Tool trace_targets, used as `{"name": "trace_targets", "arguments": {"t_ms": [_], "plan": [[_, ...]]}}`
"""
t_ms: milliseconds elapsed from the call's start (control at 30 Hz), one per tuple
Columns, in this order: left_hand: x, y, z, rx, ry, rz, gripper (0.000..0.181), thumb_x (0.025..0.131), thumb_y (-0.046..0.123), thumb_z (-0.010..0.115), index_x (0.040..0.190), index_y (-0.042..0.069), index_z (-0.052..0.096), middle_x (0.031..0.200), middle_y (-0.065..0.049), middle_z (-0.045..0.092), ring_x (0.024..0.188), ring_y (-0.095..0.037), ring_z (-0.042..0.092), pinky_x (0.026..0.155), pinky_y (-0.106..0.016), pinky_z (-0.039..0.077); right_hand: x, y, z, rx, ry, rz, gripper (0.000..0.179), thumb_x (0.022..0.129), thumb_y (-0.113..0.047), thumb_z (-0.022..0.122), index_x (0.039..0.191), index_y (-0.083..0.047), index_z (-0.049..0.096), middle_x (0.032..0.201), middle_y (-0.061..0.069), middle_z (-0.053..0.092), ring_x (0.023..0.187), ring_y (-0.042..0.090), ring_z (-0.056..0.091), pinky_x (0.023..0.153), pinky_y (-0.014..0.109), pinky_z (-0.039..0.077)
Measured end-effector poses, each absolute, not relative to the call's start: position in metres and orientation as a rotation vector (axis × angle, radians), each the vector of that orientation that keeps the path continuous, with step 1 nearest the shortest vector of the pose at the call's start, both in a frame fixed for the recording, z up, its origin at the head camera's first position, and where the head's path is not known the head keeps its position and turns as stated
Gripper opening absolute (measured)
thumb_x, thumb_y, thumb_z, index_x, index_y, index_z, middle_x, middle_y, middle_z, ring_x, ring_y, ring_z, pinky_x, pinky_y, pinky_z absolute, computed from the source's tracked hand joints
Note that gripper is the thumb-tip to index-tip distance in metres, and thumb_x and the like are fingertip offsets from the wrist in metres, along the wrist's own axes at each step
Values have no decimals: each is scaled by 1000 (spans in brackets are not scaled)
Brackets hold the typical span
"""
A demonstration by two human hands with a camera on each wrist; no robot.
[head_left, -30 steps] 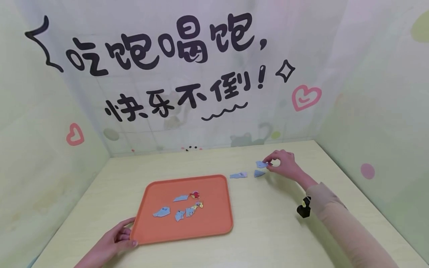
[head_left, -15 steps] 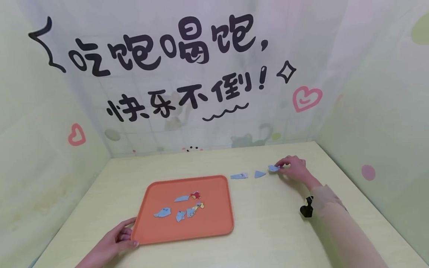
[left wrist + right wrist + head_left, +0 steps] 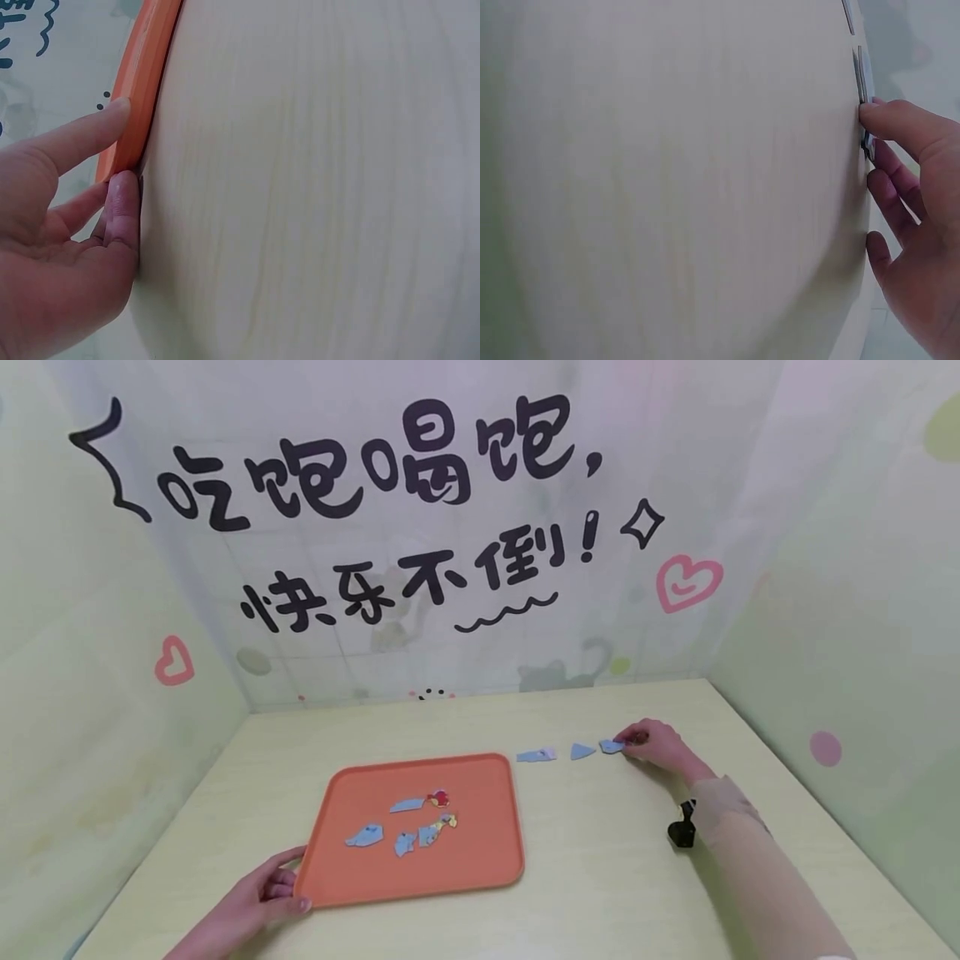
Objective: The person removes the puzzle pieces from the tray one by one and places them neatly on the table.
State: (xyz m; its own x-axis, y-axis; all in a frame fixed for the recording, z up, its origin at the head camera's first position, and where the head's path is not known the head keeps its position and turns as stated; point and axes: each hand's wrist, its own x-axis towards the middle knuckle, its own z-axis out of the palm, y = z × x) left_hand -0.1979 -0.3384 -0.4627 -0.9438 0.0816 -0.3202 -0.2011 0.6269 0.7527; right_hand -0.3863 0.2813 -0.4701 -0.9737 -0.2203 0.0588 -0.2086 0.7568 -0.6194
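My right hand is at the back right of the table, pinching a flat, light-blue puzzle piece between thumb and fingers. In the right wrist view the thin piece lies close along the tabletop. To its left are a blue triangular piece and a longer blue piece with a pinkish end. At the front left my left hand grips the near-left corner of an orange tray. The left wrist view has the thumb on the tray's rim and the other fingers around the corner.
Several puzzle pieces lie spread on the tray, among them a blue strip, a red one and a blue one. A black device hangs at the right wrist. Printed fabric walls border the pale wooden table.
My right hand has carried the blue piece rightward and down to the table, beside the triangular piece. The left hand and the tray have stayed in place.
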Motion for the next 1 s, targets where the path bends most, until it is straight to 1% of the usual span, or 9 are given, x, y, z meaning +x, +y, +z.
{"name": "trace_targets", "arguments": {"t_ms": [100,167,233,333,433,500,767,933,1000], "plan": [[-198,-339,-462,-80,2504,1247,89,87,24,76,152,-6,24,113,-10,58,92,-11,53,76,-21,47,-385,282,-469,-347,2889,-1068,25,92,-12,67,115,-4,71,117,19,65,106,32,58,97,50,45],[-198,-340,-460,-62,2490,1263,89,88,24,75,153,-6,23,114,-10,58,93,-11,53,77,-22,47,-385,282,-468,-341,2872,-1096,25,92,-13,67,116,-4,70,119,19,64,109,33,57,99,52,45],[-198,-341,-460,-49,2483,1265,89,88,24,75,153,-6,22,114,-10,58,94,-11,54,77,-21,47,-385,283,-468,-348,2864,-1108,26,93,-13,67,116,-4,70,118,19,64,107,32,57,98,50,45],[-198,-342,-460,-51,2479,1260,89,88,25,75,153,-6,22,114,-10,58,95,-12,54,77,-22,47,-385,286,-470,-375,2873,-1109,24,91,-13,68,114,-5,71,114,17,66,101,27,57,92,41,47],[-197,-342,-461,-65,2472,1257,90,87,25,75,153,-6,22,114,-10,58,94,-11,54,77,-22,47,-384,290,-472,-418,2874,-1104,24,91,-13,68,113,-4,71,110,16,66,96,24,56,85,33,45],[-197,-342,-461,-62,2466,1270,90,87,25,76,153,-6,22,113,-10,57,94,-11,54,78,-21,47,-383,292,-474,-424,2866,-1118,24,91,-13,68,113,-4,71,110,16,66,95,23,55,84,30,44],[-196,-341,-460,-19,2458,1296,88,89,22,73,153,-7,20,115,-11,56,94,-8,52,78,-20,47,-380,295,-471,-444,2802,-1148,27,93,-13,67,117,-1,68,114,19,65,96,21,53,85,31,44],[-195,-340,-460,-52,2453,1296,91,87,25,76,153,-5,21,114,-11,56,94,-10,53,78,-21,48,-382,295,-472,-446,2790,-1161,27,93,-14,68,117,-2,68,115,19,65,96,21,52,84,31,44],[-196,-340,-459,-64,2454,1291,91,86,25,77,153,-4,22,114,-10,56,95,-11,53,78,-21,48,-381,295,-471,-447,2786,-1152,28,93,-14,68,118,-2,68,117,19,64,98,22,52,86,32,44]]}}
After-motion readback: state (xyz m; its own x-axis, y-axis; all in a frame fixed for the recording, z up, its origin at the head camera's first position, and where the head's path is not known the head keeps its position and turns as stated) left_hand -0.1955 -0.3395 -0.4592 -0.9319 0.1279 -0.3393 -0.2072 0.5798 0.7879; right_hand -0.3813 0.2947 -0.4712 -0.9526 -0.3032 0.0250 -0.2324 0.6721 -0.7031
